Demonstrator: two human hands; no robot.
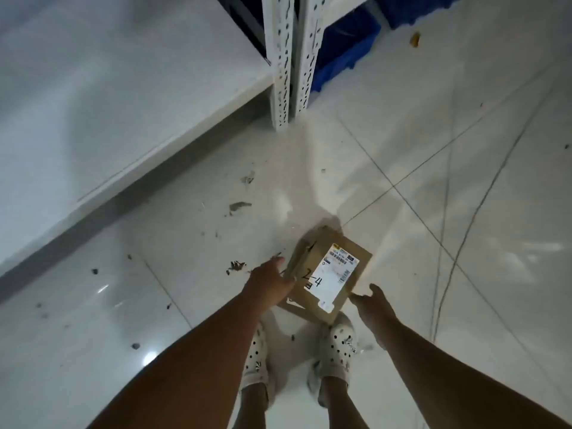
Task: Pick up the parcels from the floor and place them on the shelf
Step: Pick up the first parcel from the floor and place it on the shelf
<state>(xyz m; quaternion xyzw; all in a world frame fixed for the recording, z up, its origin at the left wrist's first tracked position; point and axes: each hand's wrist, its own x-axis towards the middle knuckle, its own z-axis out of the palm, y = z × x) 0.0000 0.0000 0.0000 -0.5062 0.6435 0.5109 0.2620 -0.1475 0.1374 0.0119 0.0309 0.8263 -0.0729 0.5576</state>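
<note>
A brown cardboard parcel (328,274) with a white shipping label and "2-4" written on it lies on the tiled floor just in front of my feet. My left hand (272,278) touches the parcel's left side with the fingers spread along its edge. My right hand (373,300) is at the parcel's lower right corner, fingers apart, and I cannot tell whether it touches. The white shelf (123,88) runs along the upper left, its board bare.
Two white perforated shelf posts (292,57) stand ahead of the parcel. Blue plastic bins (346,48) sit on the floor behind them. Dark scraps of debris (238,205) litter the tiles left of the parcel. My white clogs (337,339) stand right below the parcel.
</note>
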